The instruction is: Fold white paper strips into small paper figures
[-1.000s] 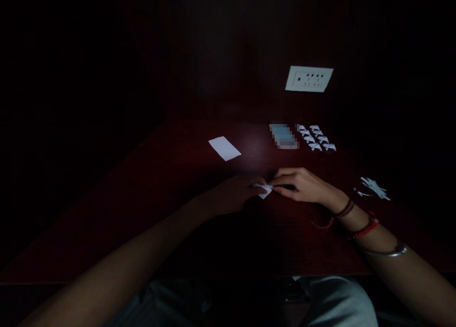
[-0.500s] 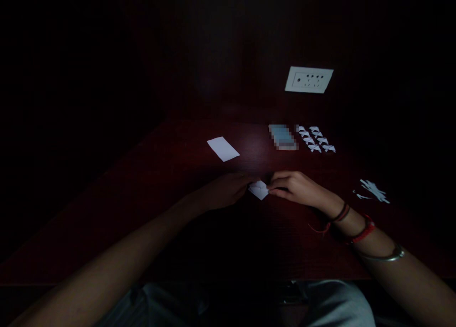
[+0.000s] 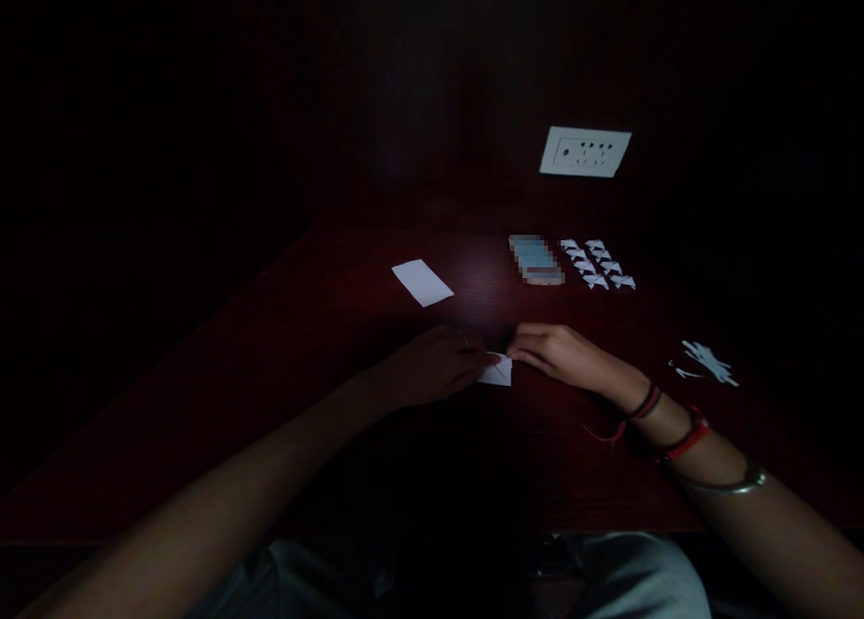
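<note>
A small folded white paper piece (image 3: 498, 372) lies on the dark red table (image 3: 324, 376) between my two hands. My left hand (image 3: 436, 364) pinches its left side, fingers pressed together on it. From the right, my right hand (image 3: 559, 353) holds the piece at its upper corner with the fingertips closed. Threads and a bangle circle my right wrist. The scene is very dim.
A blank white paper slip (image 3: 422, 282) lies farther back at the left. A bluish stack (image 3: 535, 260) and several small folded white pieces (image 3: 598, 263) sit at the back right. White paper scraps (image 3: 706, 363) lie at the right. A white wall socket (image 3: 584, 151) is behind.
The paper piece has been turned and pressed flatter on the table, and now sits slightly lower. Both hands stayed on it and shifted only a little.
</note>
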Tool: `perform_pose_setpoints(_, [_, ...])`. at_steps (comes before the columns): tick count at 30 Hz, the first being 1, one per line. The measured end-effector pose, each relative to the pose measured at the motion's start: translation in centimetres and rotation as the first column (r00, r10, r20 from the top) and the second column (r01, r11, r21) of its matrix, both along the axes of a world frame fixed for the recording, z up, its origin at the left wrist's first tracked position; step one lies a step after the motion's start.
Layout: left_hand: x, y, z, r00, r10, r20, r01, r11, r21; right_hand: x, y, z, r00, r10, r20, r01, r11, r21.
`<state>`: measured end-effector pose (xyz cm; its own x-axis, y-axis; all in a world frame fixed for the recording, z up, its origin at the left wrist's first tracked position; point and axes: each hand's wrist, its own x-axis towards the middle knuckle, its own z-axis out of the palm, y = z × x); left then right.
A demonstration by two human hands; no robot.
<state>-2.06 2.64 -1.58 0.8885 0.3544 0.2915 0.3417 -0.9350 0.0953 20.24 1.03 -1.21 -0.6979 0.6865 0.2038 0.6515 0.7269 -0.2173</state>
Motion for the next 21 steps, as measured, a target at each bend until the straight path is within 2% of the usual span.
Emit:
perform_pose_setpoints(4, [0.1,-0.1,0.1,1.000,-0.015,-0.021,0.014,0.999,-0.041,-0.3,-0.3,0.3,1.000,-0.005,0.009,0.005,1.000,-0.019])
perform_pose_setpoints(7, [0.2,-0.1,0.3,1.000,0.022,0.011,-0.021,0.994,-0.104,-0.4,-0.3,0.2,1.000,-0.009,-0.002,0.009,0.999,-0.047])
perform_pose_setpoints(13, [-0.2,-0.1,-0.3,0.991,-0.096,-0.094,0.087,0.991,-0.098,-0.6,0.0,-0.2,0.998,-0.061,-0.016,0.060,0.998,-0.034])
perform_pose_setpoints(21, [-0.3,0.1,-0.9,0.988,-0.123,-0.093,0.113,0.988,-0.108,-0.9,0.3,-0.6,0.995,-0.101,0.001,0.101,0.995,-0.022])
